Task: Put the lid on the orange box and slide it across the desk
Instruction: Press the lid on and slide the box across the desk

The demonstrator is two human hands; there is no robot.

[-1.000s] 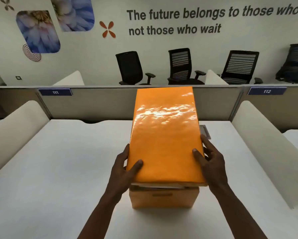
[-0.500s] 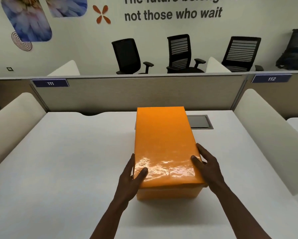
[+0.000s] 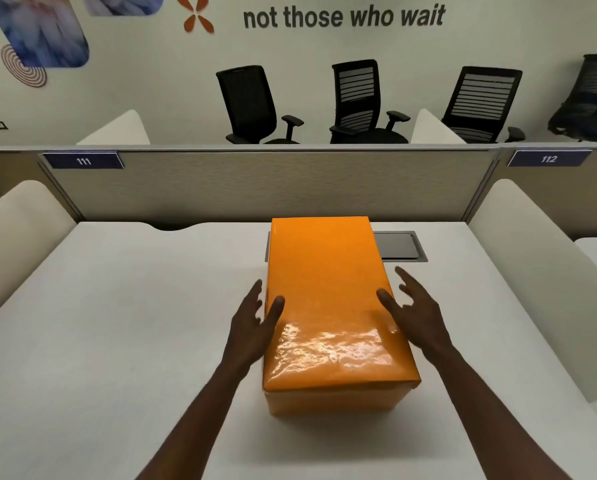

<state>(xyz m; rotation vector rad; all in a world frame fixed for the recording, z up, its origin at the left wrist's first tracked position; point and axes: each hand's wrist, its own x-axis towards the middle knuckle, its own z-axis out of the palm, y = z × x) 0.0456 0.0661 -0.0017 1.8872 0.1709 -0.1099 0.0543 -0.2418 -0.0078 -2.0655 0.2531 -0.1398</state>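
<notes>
White desk (image 3: 110, 341), wide, bounded at the far edge by a beige partition (image 3: 273, 188) carrying tags 111 and 112. Orange box (image 3: 328, 403) stands near the desk's middle, long axis running away from the viewer. Lid (image 3: 328, 299) sits on it, glossy (glare on the near half), its rim overhanging the base at the front. Far right corner of the lid overlaps a grey cable hatch (image 3: 399, 245) set in the desk. Left hand (image 3: 252, 327) open, fingers spread, thumb lying on the lid's left edge. Right hand (image 3: 411, 313) open too, fingers splayed just off the right side, thumb at the lid's edge; contact unclear.
</notes>
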